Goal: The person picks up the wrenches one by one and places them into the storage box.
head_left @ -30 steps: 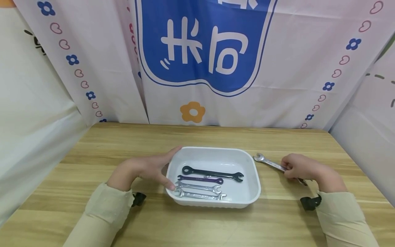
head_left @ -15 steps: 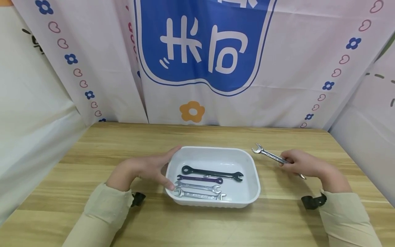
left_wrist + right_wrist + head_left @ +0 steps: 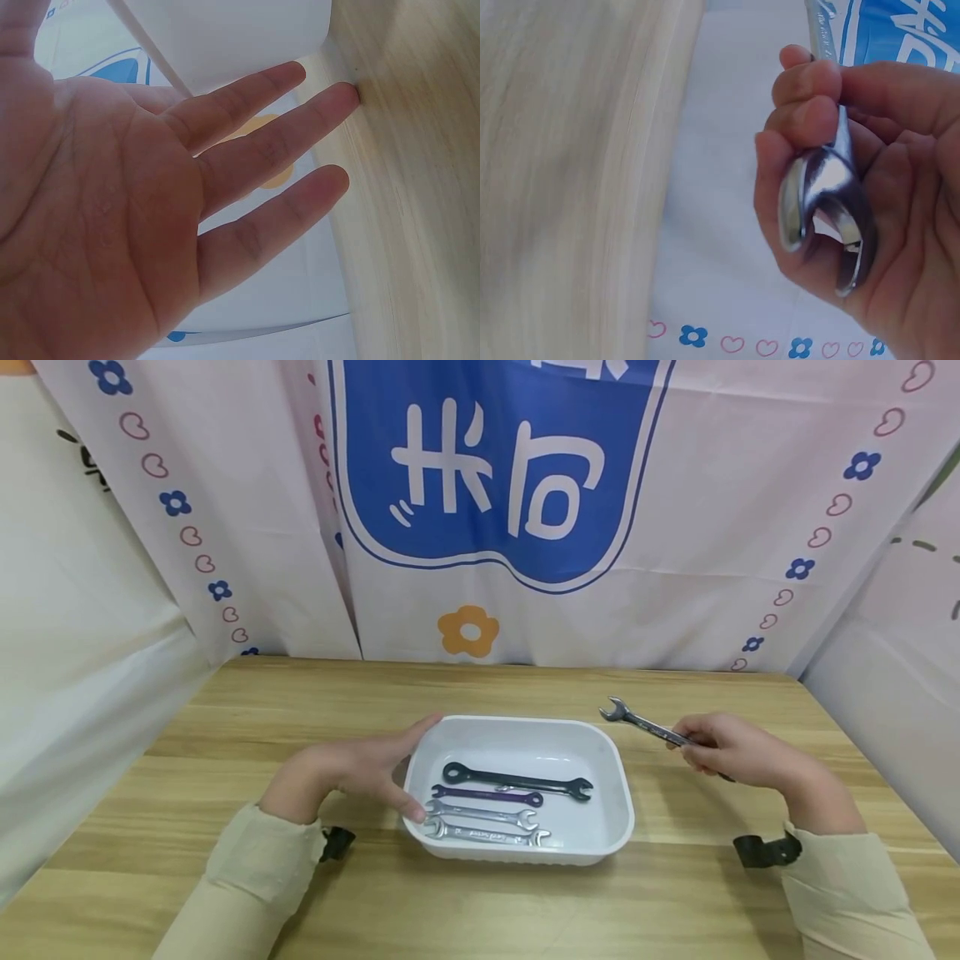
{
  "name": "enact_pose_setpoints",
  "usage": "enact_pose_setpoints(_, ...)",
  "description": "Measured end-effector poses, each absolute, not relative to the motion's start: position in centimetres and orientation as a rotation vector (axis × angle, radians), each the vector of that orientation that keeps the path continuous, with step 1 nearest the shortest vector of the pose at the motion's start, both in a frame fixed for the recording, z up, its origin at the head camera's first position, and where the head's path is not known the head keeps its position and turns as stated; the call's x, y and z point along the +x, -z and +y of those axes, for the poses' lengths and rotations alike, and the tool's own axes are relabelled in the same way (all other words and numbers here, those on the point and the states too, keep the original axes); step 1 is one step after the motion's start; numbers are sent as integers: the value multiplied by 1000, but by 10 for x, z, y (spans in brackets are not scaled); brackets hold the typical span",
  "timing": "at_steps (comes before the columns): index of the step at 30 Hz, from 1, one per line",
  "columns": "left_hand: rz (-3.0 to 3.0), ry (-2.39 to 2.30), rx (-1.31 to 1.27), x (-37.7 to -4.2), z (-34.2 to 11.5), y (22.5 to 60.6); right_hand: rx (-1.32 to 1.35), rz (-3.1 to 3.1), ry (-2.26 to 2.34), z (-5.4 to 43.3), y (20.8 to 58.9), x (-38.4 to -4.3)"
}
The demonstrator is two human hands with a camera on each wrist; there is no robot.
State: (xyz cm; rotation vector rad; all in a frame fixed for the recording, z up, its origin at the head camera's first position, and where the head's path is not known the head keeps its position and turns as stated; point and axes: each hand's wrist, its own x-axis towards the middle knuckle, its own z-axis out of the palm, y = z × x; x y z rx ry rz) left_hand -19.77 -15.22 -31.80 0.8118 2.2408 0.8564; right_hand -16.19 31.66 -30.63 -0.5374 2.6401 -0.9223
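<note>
A white plastic tray (image 3: 592, 852) sits on the table with several wrenches inside. Among them are a black combination wrench (image 3: 517, 779), a small purple wrench (image 3: 487, 795) and silver open-ended wrenches (image 3: 480, 814). At the tray's left side lies my left hand (image 3: 363, 774), thumb at the near left corner and forefinger at the far left one. In the left wrist view, its fingers (image 3: 262, 154) are straight and spread. To the right of the tray, my right hand (image 3: 735, 747) pinches a silver open-ended wrench (image 3: 637, 720) by its shank. One end points left; the right wrist view shows the other wrench end (image 3: 829, 195) near the palm.
A light wooden table (image 3: 480, 910) carries the tray. Printed white cloth (image 3: 720, 568) hangs behind it and along both sides. A small silver piece (image 3: 504, 789) lies partly hidden beneath the black wrench. Black straps (image 3: 765, 852) circle the wrists.
My right hand has raised the silver open-ended wrench off the table, its free end shifting up and slightly left. My left hand and the tray have stayed put.
</note>
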Motion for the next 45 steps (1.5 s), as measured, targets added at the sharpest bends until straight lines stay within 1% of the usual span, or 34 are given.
enact_pose_setpoints(11, 2254, -841, 800, -196, -153, 317, -741, 2743, 921, 289, 297, -155)
enact_pose_setpoints(18, 2253, -844, 802, -196, -152, 317, -890, 2746, 912, 267, 300, -156)
enact_pose_setpoints(27, 2248, -858, 826, -197, -152, 317, -953, 2684, 866, 238, 307, -166)
enact_pose_setpoints(36, 2236, -870, 825, -197, -153, 316, -1034, 2697, 814, 222, 303, -170)
enact_pose_setpoints(45, 2254, -848, 808, -196, -152, 316, -1103, 2652, 782, 198, 307, -181)
